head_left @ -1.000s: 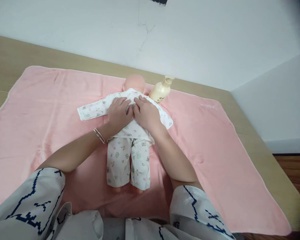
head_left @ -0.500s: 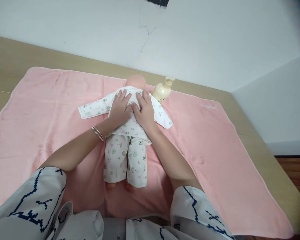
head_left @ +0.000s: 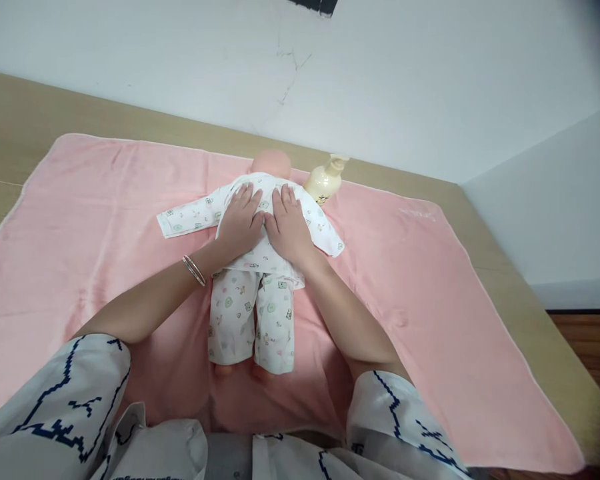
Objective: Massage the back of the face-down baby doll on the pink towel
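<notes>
A baby doll (head_left: 266, 263) in a white printed top and matching trousers lies with its feet toward me and its arms spread sideways. Its bald head (head_left: 271, 162) shows at the far end, and no face is visible. My left hand (head_left: 241, 223) rests flat on the left side of the doll's upper body, fingers stretched out. On the other side lies my right hand (head_left: 289, 223), also flat, with its fingers pointing at the doll's shoulder. My thumbs nearly meet in the middle. Both hands touch the cloth and grasp nothing.
Under the doll a pink blanket (head_left: 410, 320) is spread over a wooden table (head_left: 510, 287). A cream pump bottle (head_left: 325, 180) stands by the doll's head and right-hand sleeve. A white wall (head_left: 180, 60) rises behind the table's far edge.
My right hand has shifted slightly, and its fingers now lie flatter and closer together on the doll. My left hand and the doll have stayed nearly in place.
</notes>
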Motion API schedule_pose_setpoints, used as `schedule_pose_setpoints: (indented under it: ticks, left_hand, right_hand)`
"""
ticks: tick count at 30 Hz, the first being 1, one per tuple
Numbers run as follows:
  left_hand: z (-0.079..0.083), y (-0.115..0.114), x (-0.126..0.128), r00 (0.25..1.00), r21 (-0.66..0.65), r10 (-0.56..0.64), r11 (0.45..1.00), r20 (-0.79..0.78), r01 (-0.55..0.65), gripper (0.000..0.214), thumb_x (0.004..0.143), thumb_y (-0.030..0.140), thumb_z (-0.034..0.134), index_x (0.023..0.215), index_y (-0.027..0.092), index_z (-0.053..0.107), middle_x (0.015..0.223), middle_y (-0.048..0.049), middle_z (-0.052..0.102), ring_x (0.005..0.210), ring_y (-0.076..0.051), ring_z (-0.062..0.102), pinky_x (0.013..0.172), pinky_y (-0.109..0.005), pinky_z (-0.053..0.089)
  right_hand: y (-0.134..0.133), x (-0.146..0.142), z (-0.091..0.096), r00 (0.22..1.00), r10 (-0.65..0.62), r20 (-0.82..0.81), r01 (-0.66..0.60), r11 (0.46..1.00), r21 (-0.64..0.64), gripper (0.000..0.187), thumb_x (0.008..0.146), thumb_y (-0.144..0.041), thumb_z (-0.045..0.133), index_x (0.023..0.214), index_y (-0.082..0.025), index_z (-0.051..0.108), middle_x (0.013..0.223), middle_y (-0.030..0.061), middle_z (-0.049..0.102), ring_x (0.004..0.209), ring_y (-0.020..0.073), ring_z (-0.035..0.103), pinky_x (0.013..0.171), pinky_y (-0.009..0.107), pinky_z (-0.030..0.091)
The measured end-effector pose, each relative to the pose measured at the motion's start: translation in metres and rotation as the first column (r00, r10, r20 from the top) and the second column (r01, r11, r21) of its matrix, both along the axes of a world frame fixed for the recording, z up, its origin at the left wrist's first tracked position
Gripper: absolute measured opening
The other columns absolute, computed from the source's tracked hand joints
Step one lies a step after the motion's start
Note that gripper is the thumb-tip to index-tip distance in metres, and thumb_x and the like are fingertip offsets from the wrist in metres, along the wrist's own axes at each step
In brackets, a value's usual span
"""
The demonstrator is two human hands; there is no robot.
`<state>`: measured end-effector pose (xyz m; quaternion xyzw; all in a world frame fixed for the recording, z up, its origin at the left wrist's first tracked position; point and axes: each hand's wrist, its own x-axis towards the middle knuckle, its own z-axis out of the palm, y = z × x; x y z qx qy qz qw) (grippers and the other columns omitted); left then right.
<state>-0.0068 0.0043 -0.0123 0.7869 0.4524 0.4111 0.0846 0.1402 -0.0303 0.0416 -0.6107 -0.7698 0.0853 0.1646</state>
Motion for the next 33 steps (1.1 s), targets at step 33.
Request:
schedule_pose_setpoints:
  ticks: [33]
  left_hand:
    - [0.011, -0.012, -0.002, 0.999, 0.045, 0.0, 0.999, -0.049, 0.002, 0.038, 0.095, 0.032, 0.043, 0.126, 0.018, 0.059, 0.141, -0.0153, 0.058, 0.138, -0.032, 0.048, 0.119, -0.056, 0.035]
  right_hand:
    - [-0.005, -0.001, 0.01, 1.0, 0.002, 0.005, -0.002, 1.0, -0.017, 0.058, 0.103, -0.028, 0.034, 0.159, -0.009, 0.032, 0.169, 0.0188, 0.018, 0.158, 0.0381, 0.011, 0.127, 0.059, 0.019]
